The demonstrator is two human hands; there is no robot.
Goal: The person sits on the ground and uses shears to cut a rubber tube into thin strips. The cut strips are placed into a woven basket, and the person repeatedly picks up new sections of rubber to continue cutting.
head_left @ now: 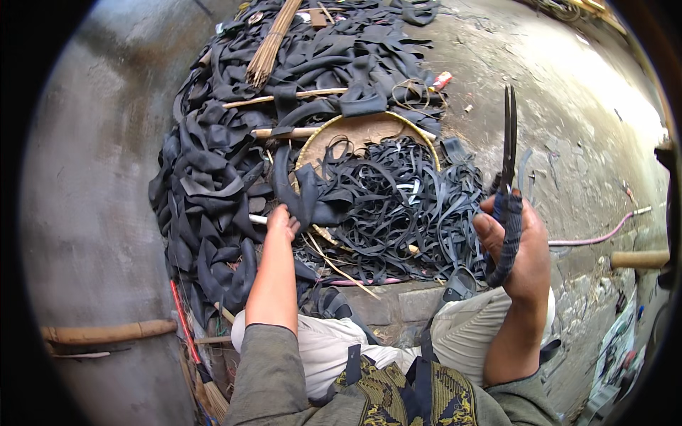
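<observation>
My right hand (522,241) is closed round the wrapped dark handle of a pair of scissors (509,138), held up at the right with the long blades pointing away from me and close together. My left hand (284,221) reaches forward, its fingers curled at the lower end of a wide black rubber piece (307,193). Part of those fingers is hidden. Just right of this hand, a round woven tray (366,128) with a yellowish rim lies under a tangle of thin black rubber strips (398,206), which spill over its right and near edges.
A heap of wide black rubber pieces (206,177) spreads left and beyond the tray. On it lie a bundle of thin sticks (273,46) and a bamboo pole (284,133). A pink hose (593,238) crosses the floor at right. A grey wall (92,199) rises at left.
</observation>
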